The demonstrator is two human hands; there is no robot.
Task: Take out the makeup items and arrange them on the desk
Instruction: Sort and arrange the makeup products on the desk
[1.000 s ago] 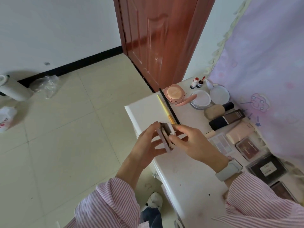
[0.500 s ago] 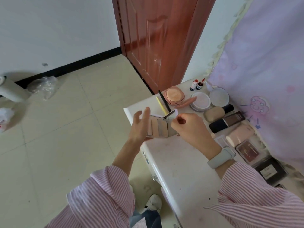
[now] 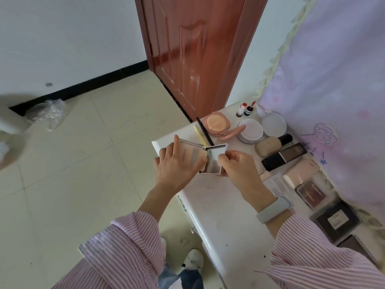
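While both hands hold the open palette (image 3: 205, 158) over the far corner of the desk (image 3: 218, 215), its two halves lie spread nearly flat. The left hand (image 3: 177, 165) cups the pan half from below and the side, its fingers only loosely bent along the edge; the right hand (image 3: 237, 165) pinches the mirrored lid half between thumb and curled fingers. From the palette, a yellow pencil (image 3: 199, 135) and a black pencil (image 3: 203, 130) lie at 12 o'clock, and a peach compact (image 3: 216, 123) sits at 1 o'clock. A foundation bottle (image 3: 270, 146) and a dark tube (image 3: 284, 156) lie at 3 o'clock.

Risks, as judged: the left half overhangs the desk's left edge, so a slack hold could drop the palette to the tiled floor (image 3: 83, 163). Forcing the hinge past flat could crack it. Setting it down carelessly could nudge the pencils, which would roll.
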